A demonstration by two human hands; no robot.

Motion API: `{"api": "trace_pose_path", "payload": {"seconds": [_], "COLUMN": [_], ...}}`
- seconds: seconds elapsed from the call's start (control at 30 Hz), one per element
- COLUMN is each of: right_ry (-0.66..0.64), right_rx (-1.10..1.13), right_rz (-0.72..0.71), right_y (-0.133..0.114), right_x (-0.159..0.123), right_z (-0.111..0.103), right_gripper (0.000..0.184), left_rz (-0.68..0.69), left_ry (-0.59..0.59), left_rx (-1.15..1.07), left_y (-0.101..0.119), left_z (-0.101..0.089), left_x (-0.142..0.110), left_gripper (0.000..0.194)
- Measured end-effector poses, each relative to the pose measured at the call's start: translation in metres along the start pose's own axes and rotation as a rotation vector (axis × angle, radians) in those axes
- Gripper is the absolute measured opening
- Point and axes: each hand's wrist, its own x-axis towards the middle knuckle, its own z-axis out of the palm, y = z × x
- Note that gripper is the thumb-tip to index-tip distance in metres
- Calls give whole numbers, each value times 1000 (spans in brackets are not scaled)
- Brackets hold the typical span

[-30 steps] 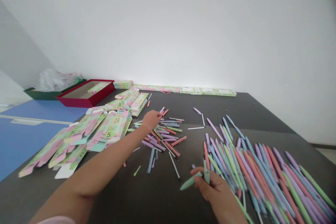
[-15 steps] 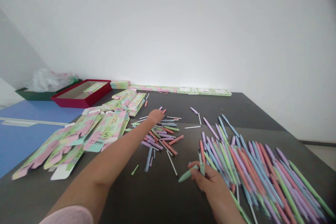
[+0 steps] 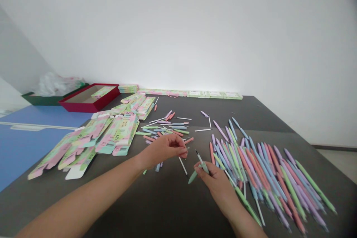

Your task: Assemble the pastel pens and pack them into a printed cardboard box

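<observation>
Head cam: R hand (image 3: 216,187) grip clamped on matte mint-green pen (image 3: 195,176); L hand (image 3: 164,148) curled by pen pile (image 3: 167,128), grip unclear.

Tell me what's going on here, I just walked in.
One person is working with both bare hands at a dark table. The right hand holds a green pen, while the left hand sits beside loose pen parts, its fingertips hiding whatever they may hold. A big pile of pastel pens lies to the right, flat printed cardboard boxes to the left.
</observation>
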Motion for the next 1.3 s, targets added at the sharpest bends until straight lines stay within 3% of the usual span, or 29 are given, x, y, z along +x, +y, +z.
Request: {"api": "trace_pose_path", "payload": {"seconds": [0.27, 0.53, 1.3], "right_ry": [-32, -56, -41], "right_rx": [-99, -134, -175], "right_rz": [-42, -60, -59], "right_y": [-2, 1, 1], "right_x": [0, 2, 3], "right_z": [0, 1, 0], "right_gripper": [27, 24, 26], "left_rz": [-55, -55, -26], "left_ry": [34, 34, -1], "left_rx": [77, 254, 452], "left_y": [17, 28, 18], "left_z": [5, 2, -7], "left_x": [-18, -19, -14], "left_gripper": [21, 21, 27]}}
